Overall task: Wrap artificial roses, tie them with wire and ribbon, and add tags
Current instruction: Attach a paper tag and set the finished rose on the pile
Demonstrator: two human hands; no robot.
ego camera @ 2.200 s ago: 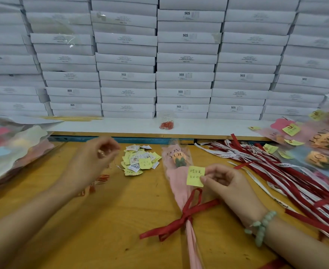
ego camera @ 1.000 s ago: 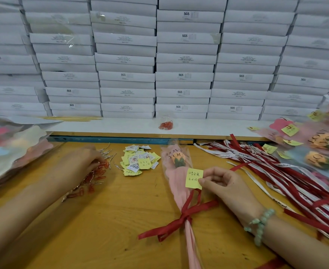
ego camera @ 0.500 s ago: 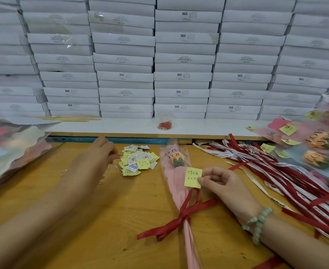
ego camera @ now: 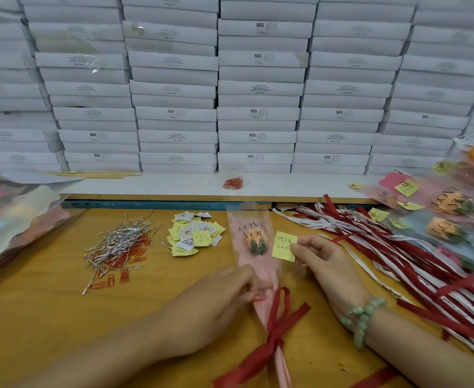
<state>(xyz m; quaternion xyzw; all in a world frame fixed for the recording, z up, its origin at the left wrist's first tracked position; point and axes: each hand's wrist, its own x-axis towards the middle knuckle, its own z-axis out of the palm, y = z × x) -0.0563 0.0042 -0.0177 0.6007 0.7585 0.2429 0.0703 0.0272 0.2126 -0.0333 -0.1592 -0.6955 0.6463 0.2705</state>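
A wrapped rose (ego camera: 254, 242) in a pink "LOVE YOU" sleeve lies on the wooden table (ego camera: 48, 317), tied low down with a red ribbon bow (ego camera: 276, 331). My right hand (ego camera: 324, 264) pinches a yellow tag (ego camera: 284, 245) against the sleeve's right edge. My left hand (ego camera: 216, 301) is at the sleeve's left side just above the bow, pinching a red paper clip (ego camera: 259, 297). Silver wire ties and red paper clips (ego camera: 121, 247) lie in a pile to the left. A heap of yellow and white tags (ego camera: 195, 233) sits beside the rose.
Red and white ribbons (ego camera: 398, 256) spread over the right side. Finished wrapped roses (ego camera: 448, 208) lie at the far right. A stack of wrapping sheets (ego camera: 11, 217) lies at left. White boxes (ego camera: 258, 88) form a wall behind a shelf holding a bag of red clips (ego camera: 233, 182).
My left hand left the clip and wire pile and came over to the rose's left side with a red clip. My right hand kept the yellow tag on the sleeve.
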